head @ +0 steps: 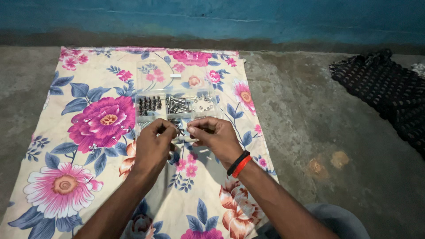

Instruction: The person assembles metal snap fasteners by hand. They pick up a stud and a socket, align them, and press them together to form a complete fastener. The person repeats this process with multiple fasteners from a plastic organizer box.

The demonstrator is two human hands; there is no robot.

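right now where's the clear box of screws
In the head view, the clear box of screws sits on the floral cloth, centre frame, just beyond the left hand and right hand.

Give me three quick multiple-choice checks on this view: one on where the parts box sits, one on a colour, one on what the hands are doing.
1. Where is the clear parts box?
A. on the floral cloth
B. on the bare concrete floor
C. on the dark mat

2. What colours are the bands on the right wrist?
A. blue and white
B. black and red
C. green and yellow

3. How are the hands placed?
A. apart at the cloth's edges
B. flat on the floor
C. together over the box's near edge

Answers: 1 A, cloth lies under the box. 2 B, both bands show. 3 C, left hand and right hand meet fingertips there.
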